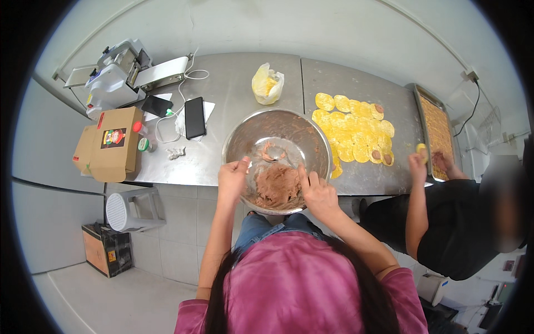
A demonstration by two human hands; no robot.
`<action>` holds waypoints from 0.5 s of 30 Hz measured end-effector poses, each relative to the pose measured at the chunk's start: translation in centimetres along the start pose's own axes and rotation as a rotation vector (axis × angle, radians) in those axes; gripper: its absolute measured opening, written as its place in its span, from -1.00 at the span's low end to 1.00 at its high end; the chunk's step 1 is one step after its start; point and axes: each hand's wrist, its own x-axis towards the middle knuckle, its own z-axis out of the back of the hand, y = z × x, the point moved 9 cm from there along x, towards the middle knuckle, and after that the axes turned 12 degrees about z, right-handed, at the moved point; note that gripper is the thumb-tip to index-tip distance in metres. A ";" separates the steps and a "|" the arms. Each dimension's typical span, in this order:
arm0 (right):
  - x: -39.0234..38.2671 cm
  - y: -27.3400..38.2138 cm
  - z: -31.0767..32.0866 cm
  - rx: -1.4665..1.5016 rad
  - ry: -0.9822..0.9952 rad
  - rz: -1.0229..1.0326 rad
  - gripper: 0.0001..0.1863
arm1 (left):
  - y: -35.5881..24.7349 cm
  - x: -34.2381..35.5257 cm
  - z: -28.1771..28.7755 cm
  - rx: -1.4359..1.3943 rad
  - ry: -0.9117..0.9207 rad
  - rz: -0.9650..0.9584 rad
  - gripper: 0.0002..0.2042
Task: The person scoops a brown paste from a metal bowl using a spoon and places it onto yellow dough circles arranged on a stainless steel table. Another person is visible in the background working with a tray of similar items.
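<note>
A wide steel mixing bowl (232, 133) sits at the table's front edge, right before me. A lump of reddish-brown ground-meat-like paste (278, 185) lies in its near half, and a smaller smear of it (272, 151) sticks farther back. My left hand (232, 179) is closed at the bowl's left rim; a small white end of something shows at its fingertips, too little to name. My right hand (319, 195) grips the bowl's right rim, index finger reaching over the inside. Right of the bowl, flat yellow rounds (353, 131) lie in overlapping rows, a few topped with brown paste.
A co-worker's hand (417, 167) holds a yellow round beside a filled baking tray (416, 100) at the right. Behind the bowl stands a plastic bag (268, 84). Leftward are a phone (194, 118), cardboard box (115, 139), small jars (144, 145), white-grey machine (108, 83) and stool (133, 209).
</note>
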 end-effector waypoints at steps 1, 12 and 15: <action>-0.4 -0.1 -0.4 0.072 -0.010 -0.023 -0.48 | -0.1 0.1 0.2 -0.021 0.002 0.020 -0.63; -2.0 -4.0 -2.4 0.906 -0.212 -0.316 -0.78 | -1.7 -0.5 0.2 0.109 -0.088 -0.093 -0.63; -1.4 -3.3 -3.1 0.925 -0.098 -0.290 -0.84 | -2.3 -1.1 -0.3 0.178 -0.079 -0.126 -0.63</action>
